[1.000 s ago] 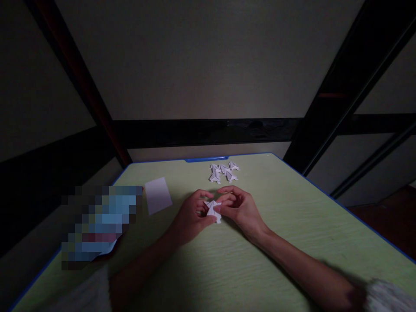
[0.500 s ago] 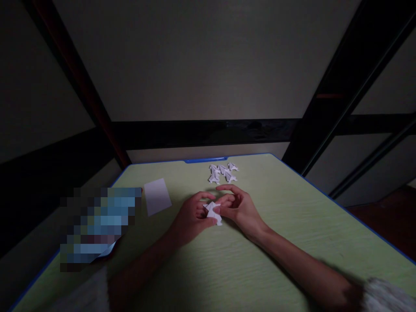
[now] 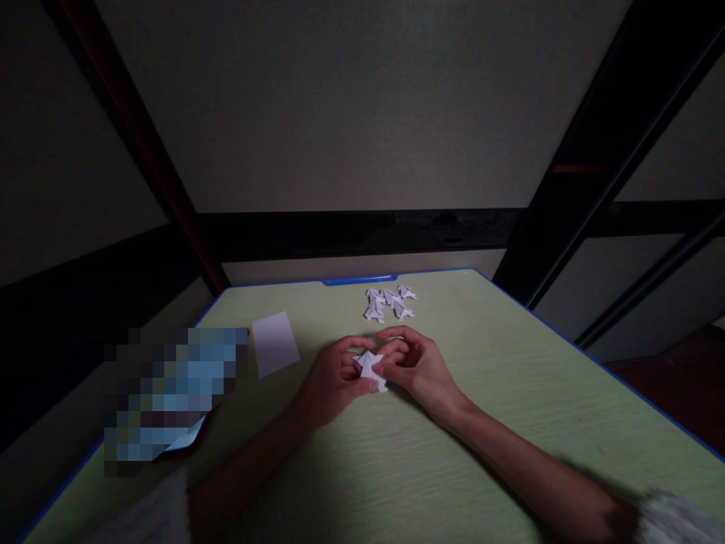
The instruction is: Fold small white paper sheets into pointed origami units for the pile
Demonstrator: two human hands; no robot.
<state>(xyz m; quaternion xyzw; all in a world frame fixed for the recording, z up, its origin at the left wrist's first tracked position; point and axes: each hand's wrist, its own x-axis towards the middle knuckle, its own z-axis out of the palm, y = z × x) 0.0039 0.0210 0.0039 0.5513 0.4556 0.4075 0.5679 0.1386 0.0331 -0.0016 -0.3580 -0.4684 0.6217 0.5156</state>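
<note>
A small white folded paper frog (image 3: 369, 366) is pinched between both hands, over the near middle of the table. My left hand (image 3: 330, 380) grips its left and lower edge, thumb in front. My right hand (image 3: 418, 364) presses its thumb on the right side of the paper, with the index finger arched above. The fingers behind the paper are partly hidden. Beyond the hands, several similar folded paper frogs (image 3: 389, 299) lie close together on the table.
A flat white sheet of paper (image 3: 276, 344) lies left of my hands on the green table (image 3: 453, 468), which has a blue rim. Farther left is a blurred-out device with a bluish surface (image 3: 186, 393). A dark-banded wall (image 3: 362, 230) stands behind the table.
Hardly anything differs: the right fingers shift slightly downward on the paper frog, and both hands keep hold of it. The other pieces stay in place.
</note>
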